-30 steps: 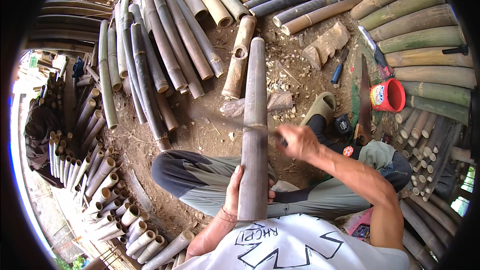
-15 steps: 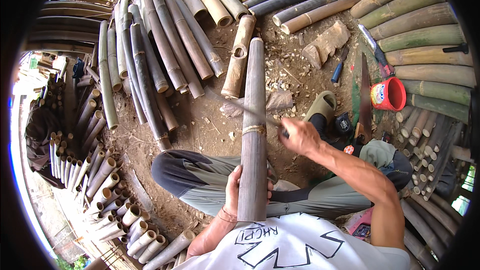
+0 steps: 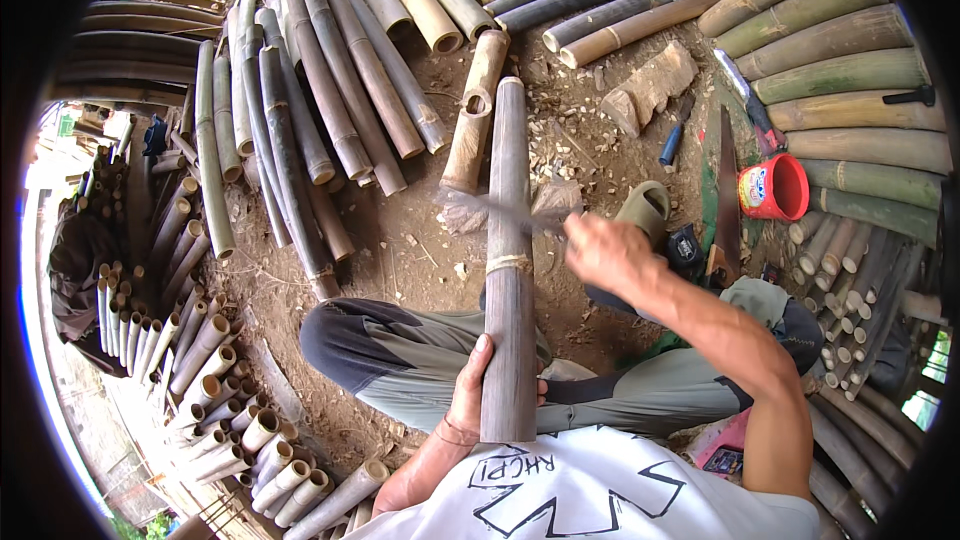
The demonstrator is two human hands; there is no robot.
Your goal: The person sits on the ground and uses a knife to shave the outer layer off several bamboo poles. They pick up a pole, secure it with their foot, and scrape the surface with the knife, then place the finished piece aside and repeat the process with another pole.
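A greyish-brown bamboo length with one node ring slants up from my lap, its far end beside a notched bamboo piece on the ground. My left hand is wrapped round its lower part, the thumb on the left side and fingertips showing on the right. In my right hand, closed round the handle, is a knife whose dark blade is smeared by motion. The blade lies across the bamboo a little above the node. Whether it touches the surface I cannot tell.
Cut bamboo lengths lie in rows ahead and to the left, with green ones at right. A red bucket, a handsaw, a blue-handled tool and wood blocks lie right of centre among chips.
My right hand has moved slightly away from my body, carrying the knife farther up the bamboo, and the blade lies more level. My left hand keeps its grip in nearly the same place.
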